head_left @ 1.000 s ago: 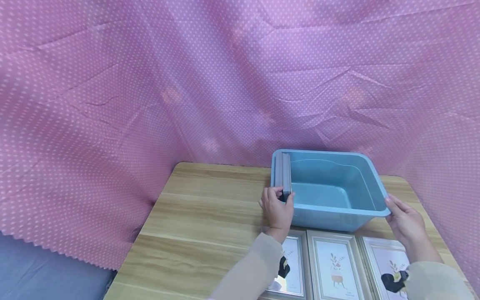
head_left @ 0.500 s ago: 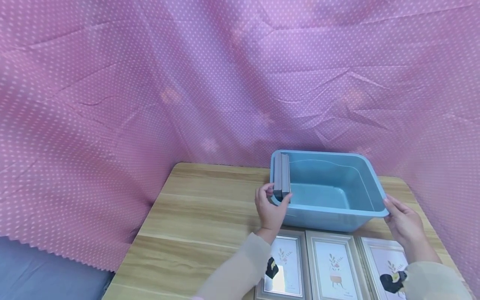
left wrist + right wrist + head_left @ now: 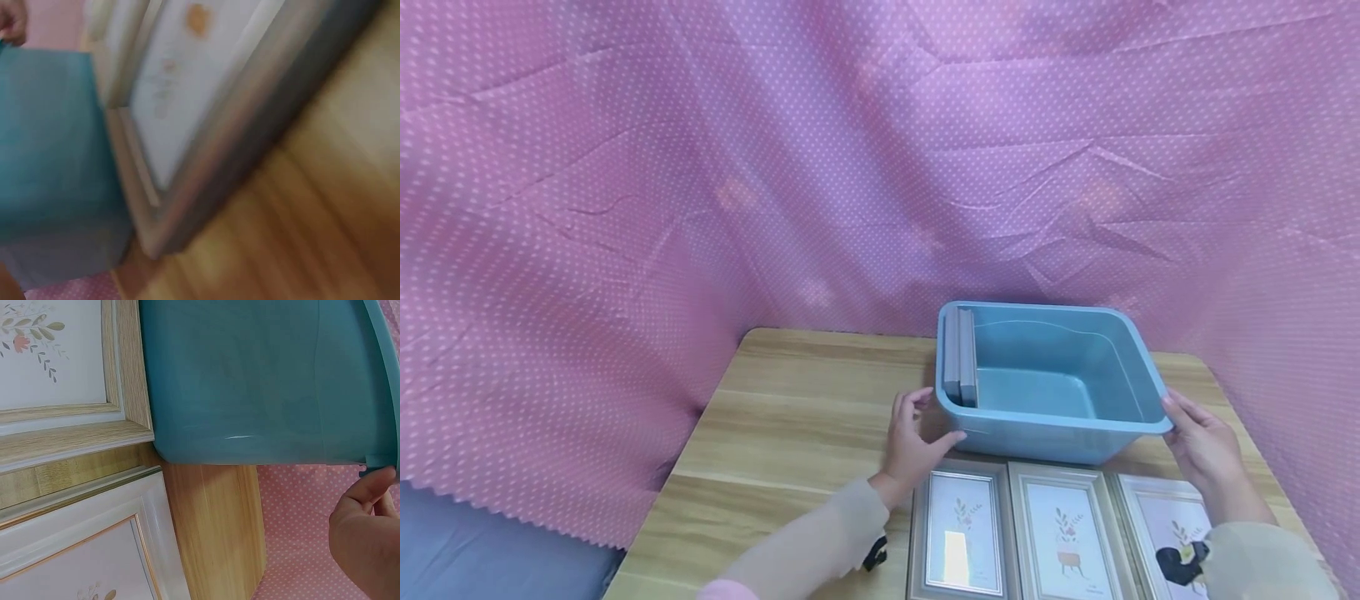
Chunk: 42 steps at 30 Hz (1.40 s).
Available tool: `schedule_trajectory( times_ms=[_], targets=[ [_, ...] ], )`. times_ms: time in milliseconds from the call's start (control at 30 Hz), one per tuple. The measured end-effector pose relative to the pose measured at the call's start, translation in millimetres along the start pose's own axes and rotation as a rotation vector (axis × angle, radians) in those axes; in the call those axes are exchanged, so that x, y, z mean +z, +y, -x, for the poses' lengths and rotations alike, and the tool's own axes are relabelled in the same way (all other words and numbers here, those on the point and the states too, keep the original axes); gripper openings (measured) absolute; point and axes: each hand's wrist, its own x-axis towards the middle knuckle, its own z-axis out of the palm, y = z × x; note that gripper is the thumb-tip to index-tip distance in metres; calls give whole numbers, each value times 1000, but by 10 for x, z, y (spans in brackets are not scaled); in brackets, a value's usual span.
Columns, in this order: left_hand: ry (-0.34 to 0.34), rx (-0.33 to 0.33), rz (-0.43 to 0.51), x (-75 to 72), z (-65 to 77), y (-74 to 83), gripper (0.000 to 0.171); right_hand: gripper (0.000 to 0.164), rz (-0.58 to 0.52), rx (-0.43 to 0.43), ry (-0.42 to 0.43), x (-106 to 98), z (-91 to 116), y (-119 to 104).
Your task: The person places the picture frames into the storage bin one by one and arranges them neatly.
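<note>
The blue bin (image 3: 1045, 440) sits on the desk (image 3: 790, 417), two grey frames (image 3: 967, 358) standing on edge inside, side by side along its left end, where the wall probably keeps them upright. The right hand (image 3: 1206, 446) pinches the rim at the near right corner, likely to steady it. The left hand (image 3: 910, 446), thumb spread, is free of any grip just beside the near left corner; whether it touches is unclear. Three framed pictures (image 3: 1071, 533) lie face up in front, perhaps for easy reach.
</note>
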Motion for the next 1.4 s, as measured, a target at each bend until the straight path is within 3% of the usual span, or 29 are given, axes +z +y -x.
schedule_trajectory(
  times_ms=[267, 533, 833, 1067, 1167, 1400],
  targets=[
    [-165, 7, -131, -168, 211, -225, 76, 13, 26, -1, 2, 12, -15, -1],
    [-255, -70, -173, -289, 341, -376, 79, 14, 8, -12, -13, 30, -49, -2],
    [-297, -204, -142, -333, 427, -577, 82, 14, 3, -19, -26, 37, -74, -23],
    [-335, -276, -226, -350, 437, -720, 86, 13, 26, -17, -26, 38, -84, -27],
    [-343, -309, -219, -351, 429, -735, 86, 14, 24, -15, -25, 36, -90, -26],
    [-373, -291, -255, -329, 400, -815, 81, 14, 24, -14, -19, 36, -86, -25]
  ],
)
